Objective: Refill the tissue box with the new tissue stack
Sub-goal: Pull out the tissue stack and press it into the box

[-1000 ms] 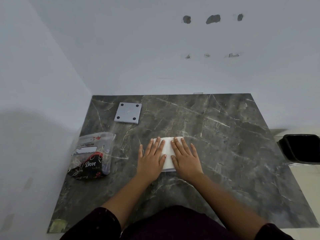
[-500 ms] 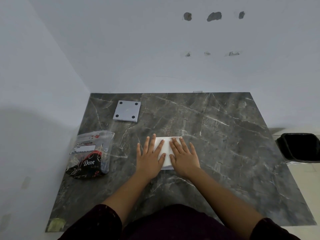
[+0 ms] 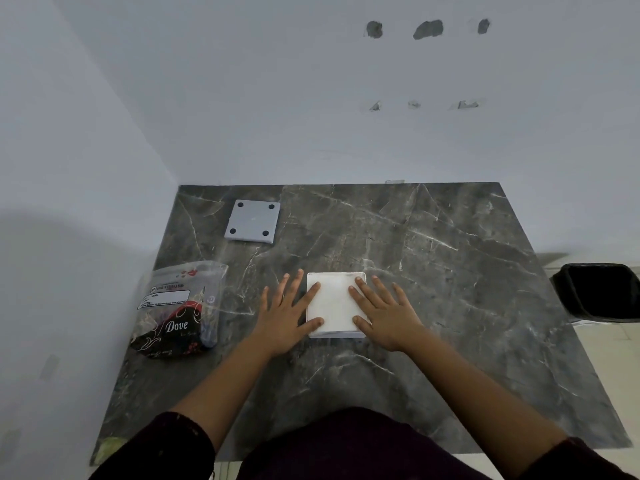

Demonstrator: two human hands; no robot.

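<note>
A white square tissue box (image 3: 334,303), filled with white tissues, lies on the dark marble table (image 3: 450,289) in front of me. My left hand (image 3: 285,315) lies flat at its left edge, fingers spread, with the fingertips and thumb touching the white top. My right hand (image 3: 384,315) mirrors it at the right edge, flat and spread, fingertips on the top. Neither hand grips anything. A grey square lid (image 3: 252,221) with four dark round feet lies apart at the far left. The opened Dove tissue wrapper (image 3: 180,310) rests at the left.
The table stands in a corner, with walls at the left and behind. A black bin (image 3: 599,292) stands on the floor beyond the table's right edge. A small yellowish scrap (image 3: 109,446) lies at the near left corner.
Both hands have slid apart from the middle of the white top to its left and right edges, uncovering most of it. The view has shifted slightly.
</note>
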